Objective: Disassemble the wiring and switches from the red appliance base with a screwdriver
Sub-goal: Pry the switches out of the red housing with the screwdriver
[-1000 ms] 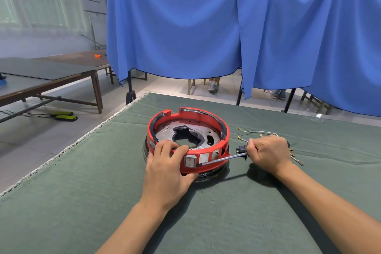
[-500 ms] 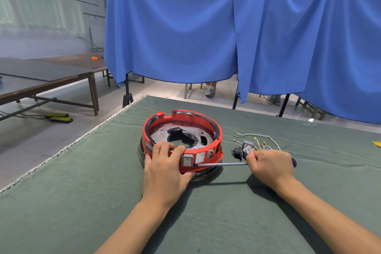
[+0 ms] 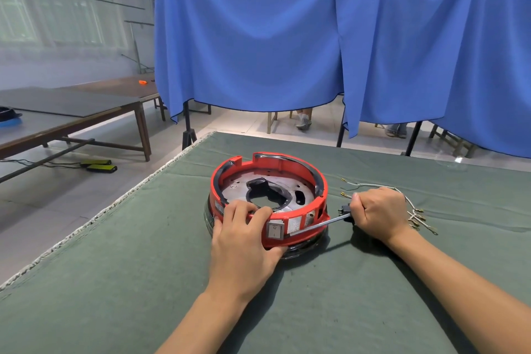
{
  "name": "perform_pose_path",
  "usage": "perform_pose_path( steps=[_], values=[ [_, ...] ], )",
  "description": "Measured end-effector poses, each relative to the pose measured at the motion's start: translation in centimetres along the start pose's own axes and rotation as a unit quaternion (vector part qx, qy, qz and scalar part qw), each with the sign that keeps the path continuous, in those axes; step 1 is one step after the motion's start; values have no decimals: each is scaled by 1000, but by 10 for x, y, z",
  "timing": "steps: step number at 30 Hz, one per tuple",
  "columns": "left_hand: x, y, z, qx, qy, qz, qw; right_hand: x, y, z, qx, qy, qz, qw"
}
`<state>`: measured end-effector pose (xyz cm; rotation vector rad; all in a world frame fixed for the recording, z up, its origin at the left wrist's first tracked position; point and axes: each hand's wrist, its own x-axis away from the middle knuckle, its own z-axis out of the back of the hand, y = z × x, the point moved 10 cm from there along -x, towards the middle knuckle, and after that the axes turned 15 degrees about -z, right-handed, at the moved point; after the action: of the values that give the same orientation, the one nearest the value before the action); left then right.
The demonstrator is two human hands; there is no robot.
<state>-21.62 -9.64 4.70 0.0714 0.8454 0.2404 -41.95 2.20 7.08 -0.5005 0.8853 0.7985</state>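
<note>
Nearest the viewer, two bare forearms reach over a table covered with a green felt cloth (image 3: pixel 115 296). The left hand (image 3: pixel 244 241) grips the near wall of the red appliance base (image 3: pixel 290 164): its fingers curl over the rim into the interior, and its thumb presses the outer wall below. Just right of this hand, a grey rocker switch (image 3: pixel 275 230) sits in the base's outer wall, facing the viewer. The right hand (image 3: pixel 376 214), to the right of the base, is closed in a fist round the handle of a screwdriver (image 3: pixel 316 225); the handle is hidden in the fist. The bare metal shaft runs left and slightly toward the viewer, its tip meeting the red wall just beside the rocker switch. A small black connector block (image 3: pixel 343 210) lies against the fingers of the right hand, beside the shaft.

The base stands upright near the middle of the cloth, closer to the far edge than the near one. Inside it, a metal plate (image 3: pixel 238 184) has a dark irregular opening at centre. Behind and right of the right hand, loose white wires (image 3: pixel 373 184) with brass terminals lie on the cloth.

Beyond the far edge hang blue curtains (image 3: pixel 247 37) on stands. At far left stand wooden tables (image 3: pixel 86 115), with two yellow-and-black bars (image 3: pixel 99 165) on the floor below.
</note>
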Motion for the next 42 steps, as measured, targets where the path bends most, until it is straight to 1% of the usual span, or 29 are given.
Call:
perform_pose_path(
  steps=[3, 8, 13, 18, 20, 22, 27, 35, 39, 42],
  values=[
    [1, 0, -1, 0, -6, 2, 1000, 2, 0, 4, 8, -6, -2, 1000],
    [1, 0, -1, 5, -1, 15, 1000, 18, 9, 23, 52, -11, -41, 998],
    [2, 3, -3, 2, -11, 27, 1000, 30, -4, 29, 86, -40, -63, 993],
    [3, 3, -1, 6, -13, 28, 1000, 23, -6, 13, 142, -117, -48, 982],
    [3, 3, -1, 5, -11, 27, 1000, 18, -8, 13, 133, -132, -49, 981],
    [3, 2, -1, 6, -8, 26, 1000, 14, -12, 16, 121, -123, -48, 984],
    [3, 0, -2, 10, -12, 32, 999, 12, -10, 20, 195, -157, -35, 968],
    [1, 1, -3, 13, -16, 31, 999, 22, -16, 45, 249, -157, -42, 955],
    [2, 4, -4, -2, -25, 16, 1000, 28, -17, 49, 257, -166, -52, 951],
    [5, 10, -5, -5, -32, -11, 999, 28, -12, 40, 228, -187, -66, 953]
  ],
)
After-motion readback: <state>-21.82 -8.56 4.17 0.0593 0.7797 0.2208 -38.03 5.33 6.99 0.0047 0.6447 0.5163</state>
